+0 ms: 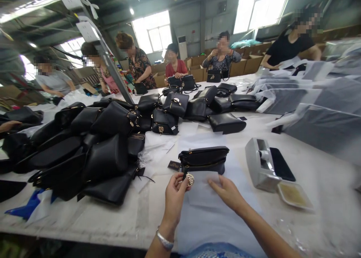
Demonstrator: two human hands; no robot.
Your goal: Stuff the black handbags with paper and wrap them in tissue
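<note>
Head view: left hand [175,188] pinches round gold openwork medallion [190,180]; right hand [229,190] grips thin white translucent sheet [200,186].

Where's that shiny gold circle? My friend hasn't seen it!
On the big white table, find the black bag lying apart from the bag pile. At its near left corner, the left hand pinches a round gold ornament. Unlike the gold emblem on a piled bag, this one's being held.

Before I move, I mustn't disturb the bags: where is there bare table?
Bare table shows along the near edge, between the black bags and the left hand; another patch lies right of the small tray, short of the wrapped bags. Left and far middle: crowded.
</note>
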